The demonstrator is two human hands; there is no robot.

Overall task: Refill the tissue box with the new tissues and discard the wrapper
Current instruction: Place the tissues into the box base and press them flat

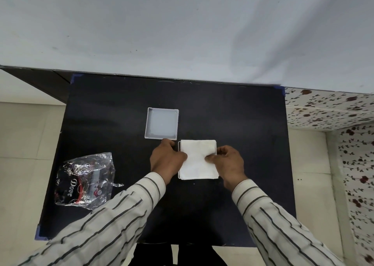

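A stack of white tissues (197, 160) lies in a shallow white square tray of the tissue box (179, 160), whose thin rim shows along the left side. My left hand (166, 160) presses on the stack's left edge, my right hand (227, 161) on its right edge, thumbs on top. The other white square half of the tissue box (162, 124) lies open and hollow just behind and to the left. The crumpled clear plastic wrapper (86, 180), printed "Dove", lies at the table's left side.
Everything rests on a black table (242, 124) with blue tape at its corners. A white cloth backdrop hangs behind it. Pale floor tiles lie to the left, and a flowered wall covering runs along the right.
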